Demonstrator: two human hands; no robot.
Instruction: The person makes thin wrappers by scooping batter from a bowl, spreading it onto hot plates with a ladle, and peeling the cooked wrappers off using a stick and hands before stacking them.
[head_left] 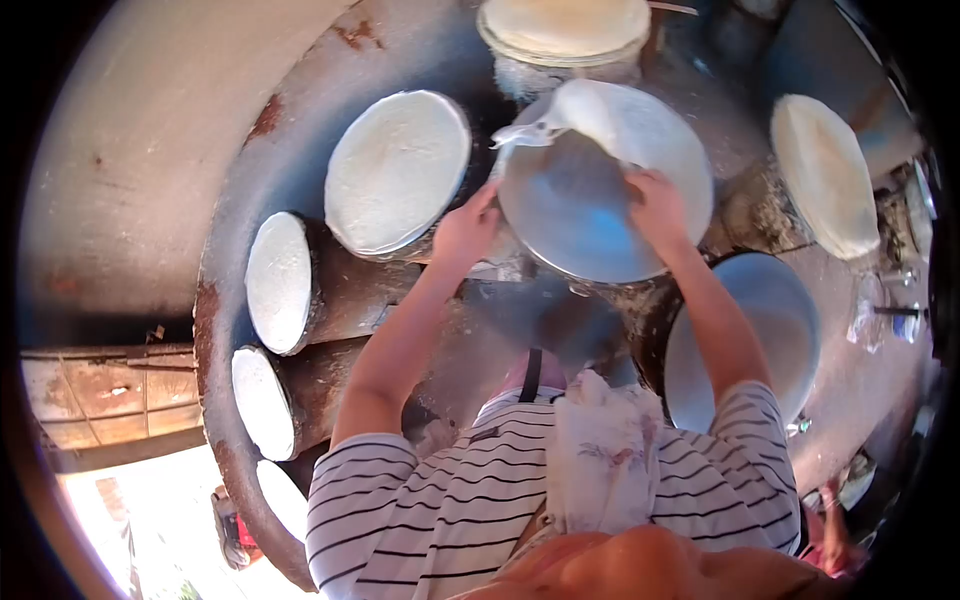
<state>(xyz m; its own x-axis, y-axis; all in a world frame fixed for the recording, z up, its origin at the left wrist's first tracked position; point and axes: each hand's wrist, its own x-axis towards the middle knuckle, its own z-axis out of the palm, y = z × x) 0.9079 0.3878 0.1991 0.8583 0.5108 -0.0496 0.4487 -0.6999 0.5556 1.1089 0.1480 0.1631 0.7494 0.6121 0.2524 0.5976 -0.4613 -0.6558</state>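
Note:
A round metal plate (570, 215) stands in front of me, with a thin white sheet (588, 112) folded and lifted over its upper part. My left hand (466, 232) is at the plate's left edge, near the sheet's hanging left end; what its closed fingers hold is hard to make out. Over the plate's right side, the closed fingers of my right hand (657, 208) grip the sheet's lower right edge. Bare metal shows between the two hands.
White-coated round plates (398, 173) line the left side. A stack of pale round sheets (565, 30) sits beyond the plate. Another pale disc (825, 175) stands at the right, above a bare metal disc (745, 340). Clear glasses (868, 310) are at the far right.

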